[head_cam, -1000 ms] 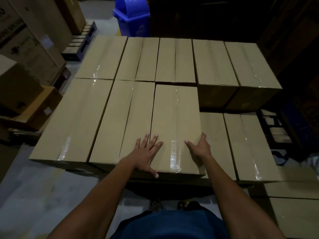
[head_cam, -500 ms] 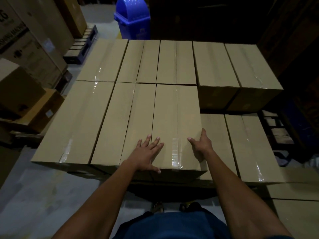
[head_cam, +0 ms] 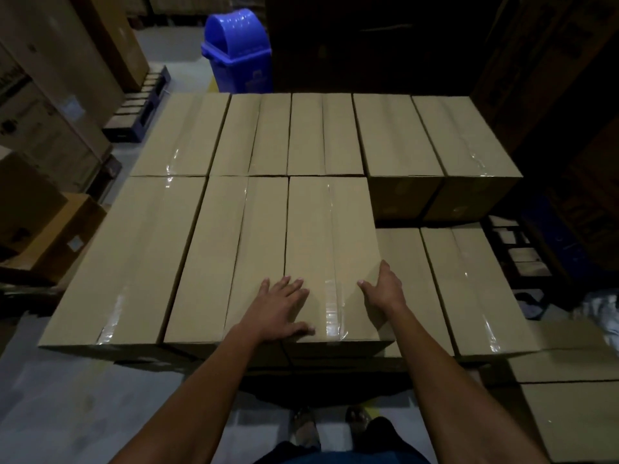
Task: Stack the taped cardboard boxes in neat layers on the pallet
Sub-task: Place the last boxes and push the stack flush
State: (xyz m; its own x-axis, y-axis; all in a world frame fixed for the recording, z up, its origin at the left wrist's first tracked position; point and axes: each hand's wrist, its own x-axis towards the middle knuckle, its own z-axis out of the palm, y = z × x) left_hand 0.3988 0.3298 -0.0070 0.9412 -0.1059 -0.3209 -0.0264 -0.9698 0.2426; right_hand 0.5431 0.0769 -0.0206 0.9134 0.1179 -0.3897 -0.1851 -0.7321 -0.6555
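A: State the pose of each hand.

B: I read the left hand (head_cam: 283, 311) lying flat, palm down, on the top face of the near box (head_cam: 330, 249), fingers straight and spread, thumb along the box's near edge. The right hand (head_cam: 383, 294) sits at the same box's right top edge, thumb on the top face, fingers extended over the edge. Whether those fingers press the side wall I cannot tell; that face is in shadow. Both forearms reach forward from the bottom of the view.

A: Orientation and position of the box?

B: Its long axis runs away from me, the clear tape strip (head_cam: 333, 296) along that axis. It lies level in the upper layer, its left side touching the neighbouring box (head_cam: 221, 262). To its right, a lower-layer box (head_cam: 469, 289) shows its top. Beyond its far end stands the back row of boxes (head_cam: 321, 135), and behind that a blue bin (head_cam: 239, 51).
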